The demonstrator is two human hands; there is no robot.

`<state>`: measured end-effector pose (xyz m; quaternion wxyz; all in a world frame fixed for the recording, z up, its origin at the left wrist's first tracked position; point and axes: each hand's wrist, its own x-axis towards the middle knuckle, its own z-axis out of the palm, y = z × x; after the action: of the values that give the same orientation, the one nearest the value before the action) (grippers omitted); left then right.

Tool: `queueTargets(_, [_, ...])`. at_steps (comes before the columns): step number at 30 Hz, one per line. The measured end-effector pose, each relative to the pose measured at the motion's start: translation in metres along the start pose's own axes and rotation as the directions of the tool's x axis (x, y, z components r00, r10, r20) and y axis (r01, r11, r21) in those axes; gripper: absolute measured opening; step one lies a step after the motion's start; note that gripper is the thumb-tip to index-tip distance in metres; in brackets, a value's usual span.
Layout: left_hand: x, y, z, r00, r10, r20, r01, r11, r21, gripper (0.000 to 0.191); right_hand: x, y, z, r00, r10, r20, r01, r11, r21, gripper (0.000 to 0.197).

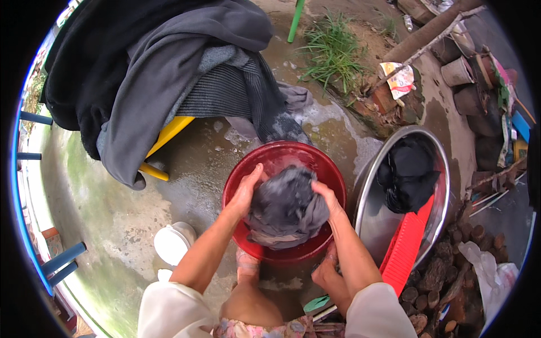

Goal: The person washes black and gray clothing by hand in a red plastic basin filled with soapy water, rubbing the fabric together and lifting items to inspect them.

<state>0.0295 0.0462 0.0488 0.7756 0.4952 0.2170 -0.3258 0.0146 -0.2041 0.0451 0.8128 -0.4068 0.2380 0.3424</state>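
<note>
A bundle of wet dark grey cloth (287,207) is lifted between my two hands, over and partly inside a red plastic basin (233,181). My left hand (246,188) grips its left side, the thumb and fingers partly behind the cloth. On the right edge of the bundle, my right hand (327,198) is closed, its fingers mostly hidden. The top of the cloth is blurred. Below the basin's near rim my bare feet stand on the wet concrete floor (186,190).
Dark clothes (160,67) hang over a yellow-legged stool (169,133) at upper left. A metal basin (372,203) on the right holds black cloth (408,173) and a red ridged plastic board (408,249). A white lidded bucket (171,245) stands left; stacked logs (435,291) lie lower right.
</note>
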Motion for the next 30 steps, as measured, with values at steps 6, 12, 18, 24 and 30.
queueTargets(6, [-0.058,-0.035,0.02,0.937,0.347,0.046,-0.185,0.381,0.906,0.046,-0.057,0.032,0.04,0.966,-0.171,0.196,0.26,0.644,-0.719,0.048])
queueTargets(12, [-0.1,-0.072,0.046,0.834,0.517,0.192,-0.239,0.025,0.971,0.044,-0.074,0.106,0.064,0.723,-0.691,0.021,0.227,0.209,-0.951,0.04])
queueTargets(18, [-0.021,-0.064,0.027,0.824,0.541,0.17,-0.163,-0.062,0.985,0.036,-0.006,0.073,0.046,0.724,-0.689,0.018,0.138,0.12,-0.983,0.027])
queueTargets(24, [0.079,-0.05,0.003,0.957,0.283,0.058,-0.058,-0.008,0.998,0.034,0.076,0.023,0.016,0.871,-0.489,-0.05,-0.163,-0.191,-0.968,0.03])
queueTargets(30, [0.084,-0.021,0.021,0.94,0.342,0.0,-0.015,0.042,0.999,0.03,0.084,0.019,-0.004,0.927,-0.337,-0.162,-0.229,-0.171,-0.958,0.037])
